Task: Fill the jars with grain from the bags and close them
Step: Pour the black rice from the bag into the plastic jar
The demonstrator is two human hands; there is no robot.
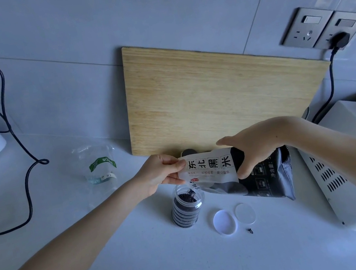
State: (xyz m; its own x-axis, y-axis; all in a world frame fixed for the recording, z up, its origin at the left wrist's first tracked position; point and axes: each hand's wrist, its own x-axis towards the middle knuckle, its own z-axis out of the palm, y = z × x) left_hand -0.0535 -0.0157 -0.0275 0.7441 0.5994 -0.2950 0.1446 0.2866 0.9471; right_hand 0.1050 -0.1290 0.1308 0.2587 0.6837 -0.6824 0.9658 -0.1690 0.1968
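Here, left hand (160, 173) pinching the white end of the bag (210, 167), right hand (252, 148) clamped round its dark middle, open jar (188, 210) of black grain (184, 198) just below the left hand, two lids (225, 222) (245, 213) on the desk (144, 246) below the right.

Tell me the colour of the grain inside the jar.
Black; the grain shows through the clear jar, best in the head view.

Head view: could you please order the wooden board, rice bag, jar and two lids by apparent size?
1. wooden board
2. rice bag
3. jar
4. left lid and right lid: alike, not ranked
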